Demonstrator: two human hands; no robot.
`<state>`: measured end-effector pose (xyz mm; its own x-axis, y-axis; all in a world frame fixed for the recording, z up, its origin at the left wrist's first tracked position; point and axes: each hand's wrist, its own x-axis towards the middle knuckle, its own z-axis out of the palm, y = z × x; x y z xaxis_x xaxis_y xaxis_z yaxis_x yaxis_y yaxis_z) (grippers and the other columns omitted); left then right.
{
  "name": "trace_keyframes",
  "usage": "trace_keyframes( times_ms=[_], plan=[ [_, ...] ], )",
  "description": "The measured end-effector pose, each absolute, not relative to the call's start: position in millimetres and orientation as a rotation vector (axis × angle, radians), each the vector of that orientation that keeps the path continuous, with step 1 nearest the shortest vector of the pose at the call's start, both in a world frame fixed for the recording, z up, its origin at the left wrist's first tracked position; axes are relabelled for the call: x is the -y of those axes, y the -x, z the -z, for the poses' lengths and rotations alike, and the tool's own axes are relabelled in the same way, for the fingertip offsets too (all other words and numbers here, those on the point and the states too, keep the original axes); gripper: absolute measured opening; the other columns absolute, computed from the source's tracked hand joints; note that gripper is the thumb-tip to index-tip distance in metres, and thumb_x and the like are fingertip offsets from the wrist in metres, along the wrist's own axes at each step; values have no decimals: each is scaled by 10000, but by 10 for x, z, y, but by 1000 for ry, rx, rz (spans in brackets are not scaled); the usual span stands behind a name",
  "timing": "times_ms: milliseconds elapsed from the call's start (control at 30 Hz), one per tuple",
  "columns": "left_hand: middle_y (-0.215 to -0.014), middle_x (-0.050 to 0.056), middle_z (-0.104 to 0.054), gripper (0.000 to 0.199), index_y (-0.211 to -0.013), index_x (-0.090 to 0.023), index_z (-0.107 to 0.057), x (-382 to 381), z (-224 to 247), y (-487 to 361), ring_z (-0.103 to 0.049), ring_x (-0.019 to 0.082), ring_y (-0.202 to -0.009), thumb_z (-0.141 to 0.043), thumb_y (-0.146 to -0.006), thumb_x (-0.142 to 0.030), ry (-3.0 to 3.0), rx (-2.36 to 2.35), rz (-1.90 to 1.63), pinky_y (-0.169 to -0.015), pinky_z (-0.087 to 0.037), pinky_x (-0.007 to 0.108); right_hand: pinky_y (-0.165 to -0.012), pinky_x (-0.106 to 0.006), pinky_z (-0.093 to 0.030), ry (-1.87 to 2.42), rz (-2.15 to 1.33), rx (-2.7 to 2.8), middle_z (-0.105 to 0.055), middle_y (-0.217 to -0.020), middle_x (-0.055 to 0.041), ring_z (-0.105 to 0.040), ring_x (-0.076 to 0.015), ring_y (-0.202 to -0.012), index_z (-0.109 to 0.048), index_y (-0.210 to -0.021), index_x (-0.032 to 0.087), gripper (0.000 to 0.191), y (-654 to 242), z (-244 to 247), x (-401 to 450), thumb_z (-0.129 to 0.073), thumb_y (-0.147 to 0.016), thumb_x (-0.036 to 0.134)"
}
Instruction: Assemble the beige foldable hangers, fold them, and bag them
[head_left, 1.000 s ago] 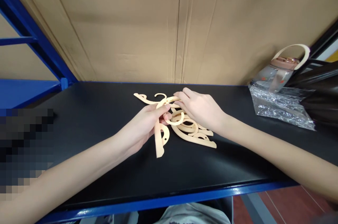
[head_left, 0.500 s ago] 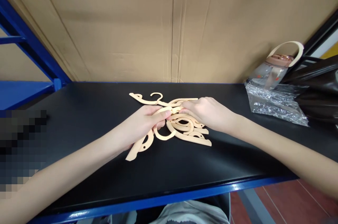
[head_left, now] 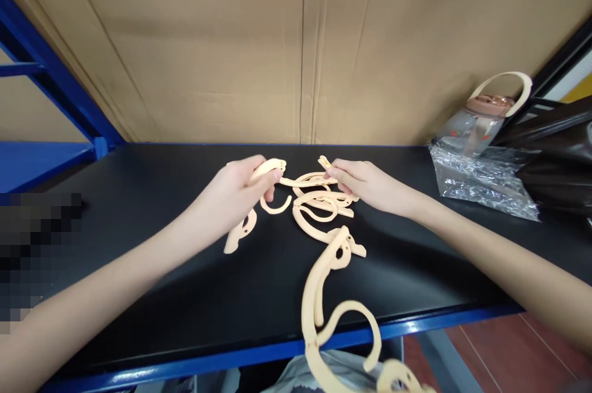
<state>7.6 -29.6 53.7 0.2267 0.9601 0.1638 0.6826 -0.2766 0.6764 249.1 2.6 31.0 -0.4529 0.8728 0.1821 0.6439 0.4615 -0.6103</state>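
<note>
My left hand (head_left: 252, 186) is closed around a beige folding hanger (head_left: 241, 234). Its open hook curls out below my fingers, and one notched arm points down toward me. My right hand (head_left: 358, 180), apart from the left, pinches a beige hanger part (head_left: 325, 162) whose short end sticks up past the fingertips; my fingers hide the rest. Between and below the hands, several beige hangers (head_left: 308, 229) lie overlapping on the black tabletop. A separate hanger (head_left: 311, 303) appears large in front, across the table's front edge; whether it rests there or is in the air I cannot tell.
A clear bottle (head_left: 481, 128) with a pink lid and looped handle stands at the right, by crinkled clear plastic wrap (head_left: 483, 186). Cardboard (head_left: 208, 47) walls the back. A blue metal frame (head_left: 65, 78) rises at the left, and the black tabletop (head_left: 152, 177) has a blue front edge.
My hands have moved apart, the left holding a hanger up and to the left, the right a hanger part. A hanger has come into view across the front edge.
</note>
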Motion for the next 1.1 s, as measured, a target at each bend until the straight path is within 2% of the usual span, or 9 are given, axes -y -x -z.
trace_keyframes(
  times_ms=[100,200,333,400,500,667,733,900,1100],
  plan=[
    [-596,-18,-501,403,-668,-193,-523,68,-377,36,-447,123,-518,-405,-889,-509,-2076,-1422,-571,-484,-333,235,-582,-255,-340,1263,-629,2119,-485,-651,38,-454,-114,-605,-563,-872,199,320,-2457,-281,-54,-366,-963,434],
    [-660,1,-565,409,-726,-202,-546,-31,-254,93,-526,163,-585,-428,-868,-567,-2239,-1660,-441,-519,-350,260,-561,-250,-350,1259,-628,2038,-545,-692,28,-455,-107,-593,-540,-839,199,272,-2476,-210,-91,-422,-940,423],
    [-1021,76,-639,323,-1025,-198,-582,101,-270,6,-601,265,-915,-447,-893,-459,-2571,-1910,-478,-603,-419,303,-566,-248,-414,1189,-733,1946,-626,-761,-1,-533,-114,-618,-539,-909,193,234,-2565,-135,-132,-485,-912,422],
    [-1150,105,-600,333,-1116,-177,-564,226,-323,-83,-550,289,-1061,-436,-910,-406,-2751,-1823,-604,-682,-452,328,-610,-263,-457,1132,-788,1898,-664,-797,-25,-589,-132,-672,-540,-948,184,240,-2591,-139,-134,-515,-900,418],
    [-1169,90,-598,356,-1135,-192,-560,388,-373,-211,-542,269,-1063,-415,-938,-450,-2744,-1508,-785,-810,-459,356,-697,-294,-497,1051,-842,1820,-699,-857,-49,-631,-146,-747,-555,-955,172,240,-2574,-203,-85,-534,-899,404],
    [-1286,72,-573,428,-1249,-238,-519,455,-265,-343,-544,246,-1138,-511,-902,-489,-2121,-1118,-834,-916,-452,367,-728,-271,-523,932,-925,1653,-679,-1023,-44,-608,-117,-787,-661,-932,177,224,-2437,-335,130,-618,-852,382],
    [-1255,82,-611,398,-1211,-217,-571,440,-213,-375,-581,238,-1110,-539,-898,-461,-1861,-978,-761,-900,-469,352,-710,-265,-543,860,-955,1559,-666,-1018,-31,-606,-102,-748,-657,-927,186,213,-2386,-348,204,-647,-832,377],
    [-1021,81,-720,279,-994,-178,-692,398,-228,-360,-654,202,-978,-598,-888,-419,-1381,-796,-763,-811,-505,291,-747,-305,-577,777,-880,1498,-634,-847,3,-638,-125,-776,-624,-903,193,151,-2352,-295,259,-686,-805,290],
    [-1063,82,-711,220,-993,-169,-683,301,-308,-262,-637,188,-1036,-640,-868,-345,-1230,-833,-991,-908,-497,293,-725,-292,-546,804,-609,1715,-622,-954,-33,-615,-156,-893,-664,-769,192,54,-2379,-231,269,-673,-809,228]
  ],
)
